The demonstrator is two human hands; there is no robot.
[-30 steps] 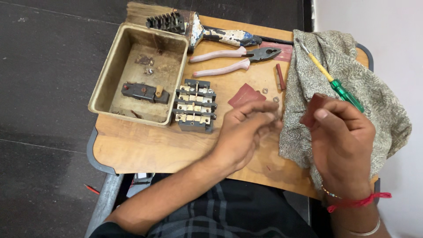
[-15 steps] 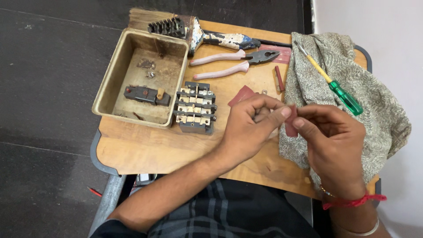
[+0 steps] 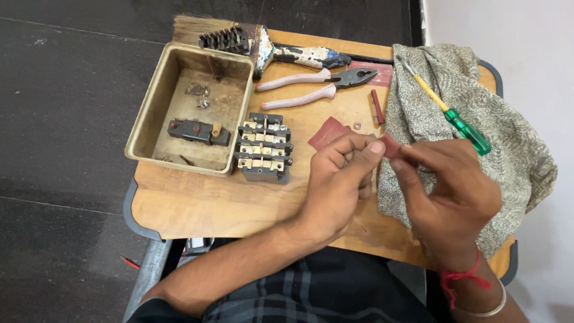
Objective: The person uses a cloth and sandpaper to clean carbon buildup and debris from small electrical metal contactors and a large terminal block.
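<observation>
Wooden board (image 3: 197, 206) over dark floor. At centre right, left hand (image 3: 335, 179) and right hand (image 3: 451, 191) each pinch closed on one small reddish-brown piece (image 3: 391, 145); half a second earlier the fingertips sat closer together. Around them: one patterned cloth (image 3: 514, 137), one green-handled screwdriver (image 3: 448, 110), one pair of pliers (image 3: 317, 87), one paintbrush (image 3: 263, 45), one terminal block (image 3: 263, 146), one metal tray (image 3: 149, 113).

Repair workbench: pliers (image 3: 317, 88), screwdriver (image 3: 448, 110), elec. parts tray (image 3: 156, 101).
</observation>
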